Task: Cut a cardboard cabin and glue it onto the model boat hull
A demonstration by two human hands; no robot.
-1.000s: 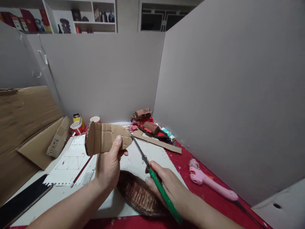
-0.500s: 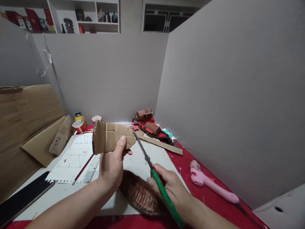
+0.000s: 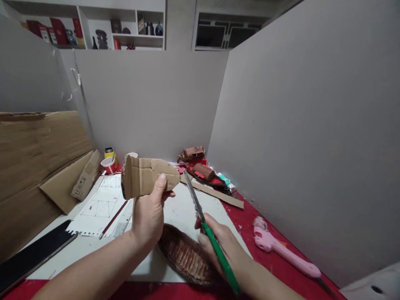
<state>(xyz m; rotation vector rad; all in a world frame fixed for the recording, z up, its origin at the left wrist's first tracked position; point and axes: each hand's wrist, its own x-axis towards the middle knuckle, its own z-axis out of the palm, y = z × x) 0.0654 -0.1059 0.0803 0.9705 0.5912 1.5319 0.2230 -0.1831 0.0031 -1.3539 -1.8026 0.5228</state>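
Note:
My left hand pinches a piece of cardboard up above the table, thumb on its near face. One end of this piece is rounded; the other is folded up along a crease. In my right hand are scissors with green handles, their blades pointing up and away, just right of the rounded end and apart from it. Below both hands lies a brown boat-shaped cardboard piece with a ribbed inside, partly covered by my right hand.
On the left are cardboard sheets, a dark flat device, a sheet with drawn lines and a red pencil. Brown cardboard models and a cardboard strip lie at the back. A pink glue gun rests on the right.
The scissor blades have come away from the cardboard's rounded edge, leaving a gap. The camera view has shifted slightly. Both hands keep their hold.

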